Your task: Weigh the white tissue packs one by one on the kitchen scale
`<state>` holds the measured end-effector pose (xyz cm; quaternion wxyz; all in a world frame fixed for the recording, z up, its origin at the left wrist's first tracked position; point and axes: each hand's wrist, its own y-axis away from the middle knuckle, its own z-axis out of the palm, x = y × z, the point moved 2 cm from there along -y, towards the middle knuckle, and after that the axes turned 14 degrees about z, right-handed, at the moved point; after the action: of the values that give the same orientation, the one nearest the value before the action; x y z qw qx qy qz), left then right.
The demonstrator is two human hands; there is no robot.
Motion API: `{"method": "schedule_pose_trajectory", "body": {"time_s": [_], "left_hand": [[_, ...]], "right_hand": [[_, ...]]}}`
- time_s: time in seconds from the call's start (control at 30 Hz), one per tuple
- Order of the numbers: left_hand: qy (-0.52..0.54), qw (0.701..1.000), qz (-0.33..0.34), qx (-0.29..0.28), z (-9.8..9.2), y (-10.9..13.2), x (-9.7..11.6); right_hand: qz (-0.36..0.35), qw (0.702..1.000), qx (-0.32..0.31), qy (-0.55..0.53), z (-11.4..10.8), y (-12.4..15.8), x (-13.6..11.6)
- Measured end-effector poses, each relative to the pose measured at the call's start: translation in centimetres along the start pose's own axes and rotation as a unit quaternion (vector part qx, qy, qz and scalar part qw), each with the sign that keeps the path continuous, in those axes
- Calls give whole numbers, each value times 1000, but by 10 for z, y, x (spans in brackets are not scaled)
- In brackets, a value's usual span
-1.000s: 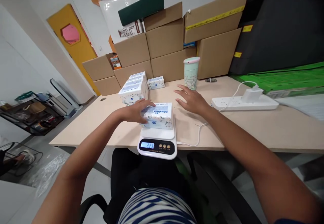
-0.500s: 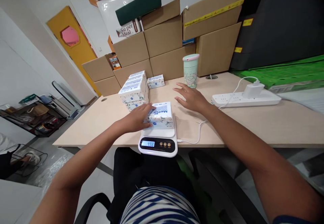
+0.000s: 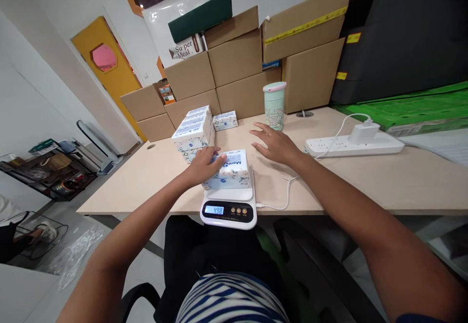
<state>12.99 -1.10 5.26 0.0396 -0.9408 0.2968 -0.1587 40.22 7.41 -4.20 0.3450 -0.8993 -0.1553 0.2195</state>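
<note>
Here's the pack of tissues (image 3: 232, 173) on the white scale (image 3: 228, 195) at the near side of the table (image 3: 124, 184), and the display (image 3: 214, 210) shows what looks like 498! The left hand (image 3: 204, 166) is at the pack's left end, loosely curled, thumb over the top; whether it grips or merely rests, I can't tell, as the far fingertips are hidden. And that's the first danger: any weight from that hand could spoil the reading.

Over on the right, the right hand (image 3: 273, 144) hovers above the tabletop, fingers spread, holding nothing. Watch the tall cup (image 3: 274, 108) just beyond it! A careless reach to the far side could tip it, narrow and upright as it is.

Now look at the near edge: the scale's display end appears to jut past the table. Too hard a push down there, or a pull toward the body, and the whole thing could tilt or slide off, pack and all. The white cable (image 3: 287, 197) adds to it, running from the scale's right side beneath the right forearm; a snag could drag the scale askew or pop the plug out.

On the far left, the stack of tissue packs (image 3: 192, 135) sits close behind the left hand, so a wide swing of the knuckles might knock the upper packs loose.
</note>
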Motion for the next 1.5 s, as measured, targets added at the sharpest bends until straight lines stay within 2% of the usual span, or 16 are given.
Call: {"method": "schedule_pose_trajectory", "body": {"time_s": [0.1,0.33,0.87,1.17,1.23,1.33,1.4,1.5], "left_hand": [[-9,1000,-2,14,4,-6,-1],[17,1000,21,-4,3,-5,3],[9,999,38,-4,3,-7,5],[42,998,40,7,4,-6,4],[93,995,13,29,0,-6,1],[216,968,-43,121,-7,-3,-18],[294,930,-81,203,-8,5,-43],[378,849,-189,317,0,27,-94]], "right_hand": [[10,1000,-13,-4,-1,-1,0],[8,1000,-22,-15,-2,0,-2],[17,999,-28,-7,-2,0,-1],[13,1000,-23,-3,-1,1,1],[16,1000,-26,-2,-1,1,1],[15,1000,-17,-4,-3,3,1],[19,1000,-14,0,-3,4,2],[29,999,-14,9,-5,4,3]]}}
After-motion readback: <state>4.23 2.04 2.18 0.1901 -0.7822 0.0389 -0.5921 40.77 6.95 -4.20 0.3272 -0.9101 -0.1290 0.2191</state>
